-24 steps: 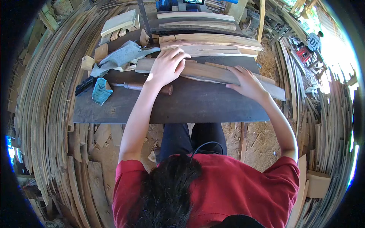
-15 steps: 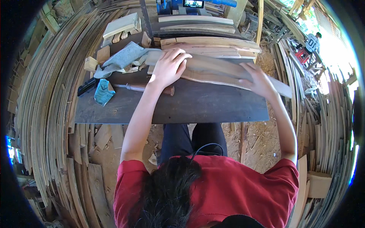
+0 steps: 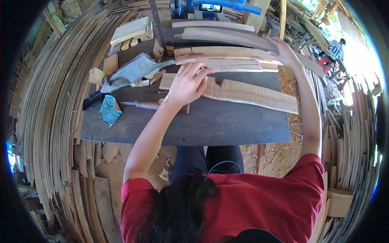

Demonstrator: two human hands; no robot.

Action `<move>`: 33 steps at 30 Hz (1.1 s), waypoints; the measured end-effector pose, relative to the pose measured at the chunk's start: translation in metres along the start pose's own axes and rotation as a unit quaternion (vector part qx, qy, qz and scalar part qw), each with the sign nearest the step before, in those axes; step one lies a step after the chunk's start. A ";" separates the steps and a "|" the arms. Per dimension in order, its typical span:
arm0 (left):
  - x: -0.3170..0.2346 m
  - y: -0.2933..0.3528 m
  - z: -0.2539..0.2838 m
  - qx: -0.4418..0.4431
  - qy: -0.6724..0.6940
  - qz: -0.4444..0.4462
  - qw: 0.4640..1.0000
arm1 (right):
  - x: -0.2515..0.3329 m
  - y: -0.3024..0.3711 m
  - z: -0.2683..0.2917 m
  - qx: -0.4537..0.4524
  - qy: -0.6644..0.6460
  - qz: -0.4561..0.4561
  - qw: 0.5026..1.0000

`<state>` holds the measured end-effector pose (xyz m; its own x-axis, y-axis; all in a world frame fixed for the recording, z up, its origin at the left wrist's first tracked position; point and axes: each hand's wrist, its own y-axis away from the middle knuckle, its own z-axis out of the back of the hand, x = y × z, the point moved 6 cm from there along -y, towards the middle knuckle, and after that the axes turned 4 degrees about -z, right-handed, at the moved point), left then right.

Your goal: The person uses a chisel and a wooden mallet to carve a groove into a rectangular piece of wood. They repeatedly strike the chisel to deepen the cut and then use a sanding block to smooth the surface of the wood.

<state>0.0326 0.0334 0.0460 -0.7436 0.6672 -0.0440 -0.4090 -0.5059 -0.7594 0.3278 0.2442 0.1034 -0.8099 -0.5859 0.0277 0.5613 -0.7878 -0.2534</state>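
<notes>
Plainly, the right hand (image 3: 283, 52) has its fingers closed over a long plank (image 3: 227, 37), thumb by the near edge, the wood running out on both sides of that grip. The left hand (image 3: 189, 83) is half curled above the left part of a notched board (image 3: 255, 95); its fingertips are partly hidden, so I cannot tell whether they pinch anything. As far as progress shows, the long plank is already apart from the notched board, which lies nearer the wearer than the right hand's grip, but it is not yet let go. Pale boards (image 3: 237, 65) lie between the two.

Beneath the left hand spreads a dark tabletop (image 3: 227, 125); to that hand's left are a grey cloth (image 3: 133, 71) and a blue-green packet (image 3: 109, 110), with a wooden-handled tool (image 3: 148, 105) passing under its wrist. Farther left are stacked strips (image 3: 48, 105); beyond the right hand, blue machinery (image 3: 239, 5); well to its right, a person (image 3: 336, 50).
</notes>
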 end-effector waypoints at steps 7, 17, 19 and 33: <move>-0.002 -0.003 0.000 0.027 0.030 -0.004 0.999 | 0.004 -0.103 -0.069 0.073 -0.040 0.029 0.996; -0.007 -0.004 -0.003 0.052 0.028 -0.011 0.998 | 0.018 -0.110 -0.096 0.165 -0.100 -0.005 0.981; -0.007 -0.004 -0.002 0.054 0.025 -0.012 0.998 | 0.027 -0.105 -0.096 0.123 0.023 0.045 0.991; -0.002 -0.003 -0.001 0.053 0.017 -0.011 0.998 | 0.044 -0.037 -0.029 -0.052 -0.115 0.021 0.992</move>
<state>0.0358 0.0344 0.0475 -0.7161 0.6961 -0.0514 -0.4803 -0.5448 -0.6874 0.2661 0.2529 0.0865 -0.7189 -0.6554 0.2315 0.5640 -0.7447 -0.3568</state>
